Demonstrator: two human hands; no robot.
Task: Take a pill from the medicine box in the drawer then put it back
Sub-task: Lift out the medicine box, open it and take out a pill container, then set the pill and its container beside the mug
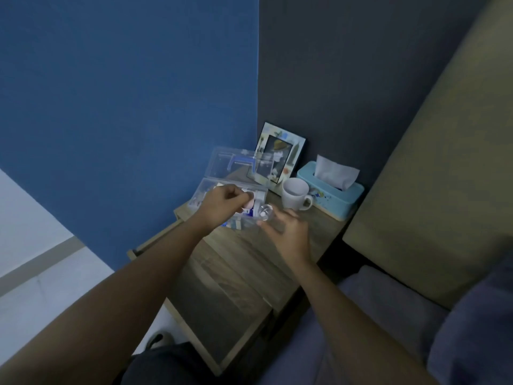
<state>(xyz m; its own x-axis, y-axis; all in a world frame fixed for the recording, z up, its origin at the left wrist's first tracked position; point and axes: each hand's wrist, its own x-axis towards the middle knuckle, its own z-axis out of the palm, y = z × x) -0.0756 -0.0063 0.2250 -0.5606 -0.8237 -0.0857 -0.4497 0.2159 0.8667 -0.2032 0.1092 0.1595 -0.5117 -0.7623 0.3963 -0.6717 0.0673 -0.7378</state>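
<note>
2 bare forearms are seen, with no sleeves, watch or rings visible on them. The left hand (pixel 226 202) and right hand (pixel 288 229) are uncovered. Dark, black-looking fabric clothing (pixel 163 365) is worn on the lower body, and 1 grey shoe (pixel 159 339) is partly seen below.

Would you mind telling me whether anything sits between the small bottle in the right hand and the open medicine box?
Nothing visible blocks it. The small clear bottle in the right hand is right beside the open medicine box, whose lid is up. Only the left hand hovers over the box.
</note>
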